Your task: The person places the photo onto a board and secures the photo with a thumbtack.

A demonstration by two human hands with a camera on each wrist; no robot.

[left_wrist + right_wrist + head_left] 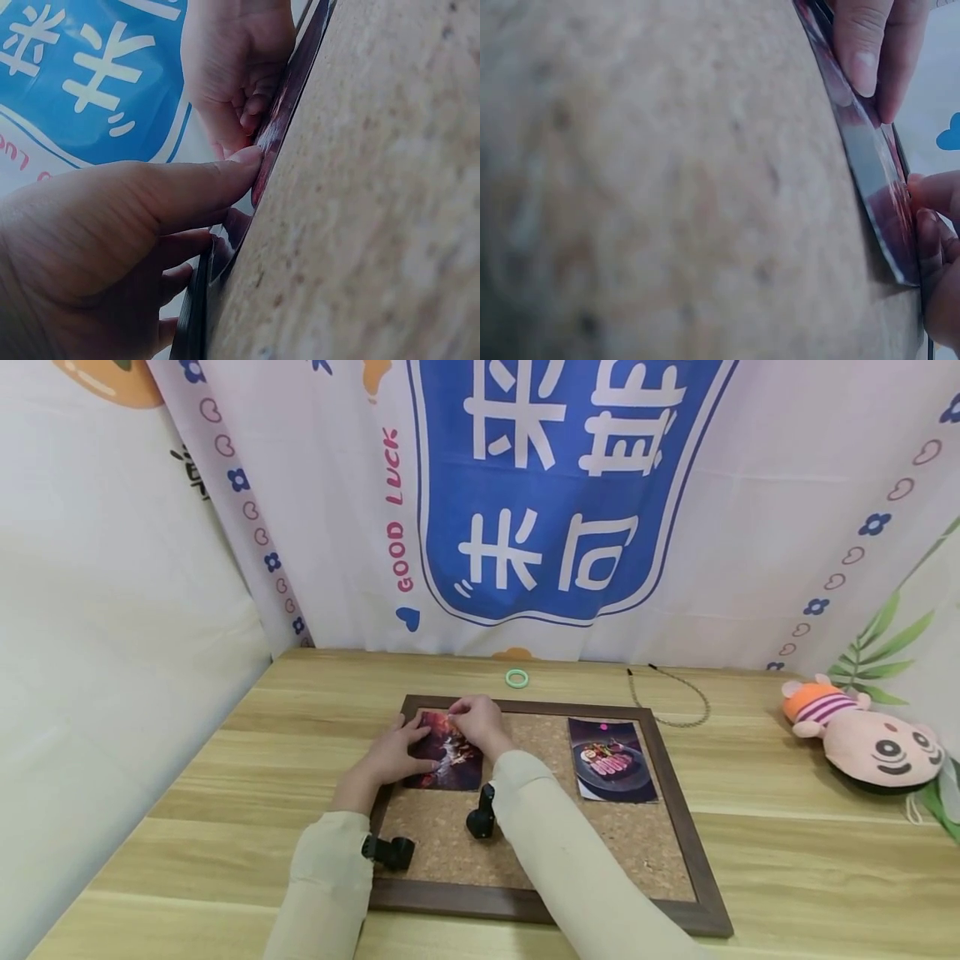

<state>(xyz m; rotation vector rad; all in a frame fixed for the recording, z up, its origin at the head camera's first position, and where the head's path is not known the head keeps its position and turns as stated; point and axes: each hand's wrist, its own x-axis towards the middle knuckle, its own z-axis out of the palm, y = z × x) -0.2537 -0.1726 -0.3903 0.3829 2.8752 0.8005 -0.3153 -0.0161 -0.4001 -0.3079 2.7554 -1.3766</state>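
A dark picture card with red and white patterns (457, 768) lies at the upper left of a wood-framed cork board (525, 852). My left hand (393, 752) holds it flat, thumb and fingers spread over its left side. In the left wrist view that thumb (202, 187) presses on the card's face. At the card's top edge my right hand (480, 722) has its thumb and index finger pinched together, the other fingers curled. I cannot tell what small thing is between those fingertips. The card's lower edge (889, 262) lifts slightly from the cork in the right wrist view.
A food picture (611, 768) hangs on the board's right side under a pink pushpin (603, 727). Behind the board lie a green ring (517, 678) and a thin chain (697, 697). A plush toy (862, 735) lies at the right, before the printed curtain (750, 568).
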